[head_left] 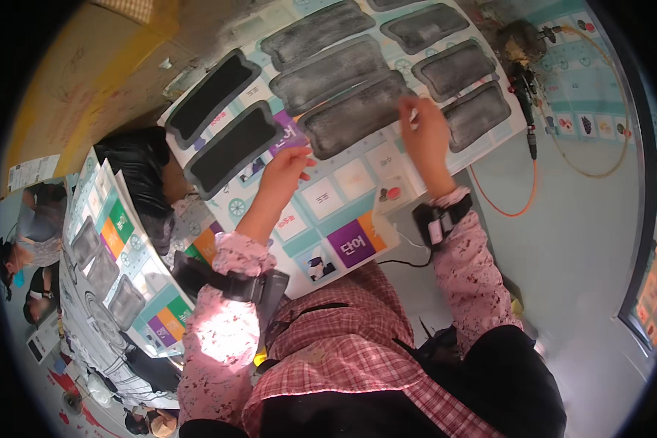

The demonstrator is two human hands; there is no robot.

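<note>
My left hand (288,174) is over a printed sheet (325,197), its fingers loosely bent and apart, with nothing visible in them. It is close to the near end of a long, dark grey piece with a wavy outline (354,113). Farther right, my right hand (425,135) is above that piece's right end. Its fingertips come together in a pinch, and a small pale spot shows between them; I cannot make out what it is. Two blacker pieces with grey rims (230,150) lie left of my left hand. Smaller grey pieces (478,115) lie beyond my right hand.
A stack of similar printed sheets (135,255) stands at the left, near a black plastic bag (135,164) and a cardboard box (66,95). At the right are an air tool (522,80) and an orange hose (515,212). Other people (40,219) are at far left.
</note>
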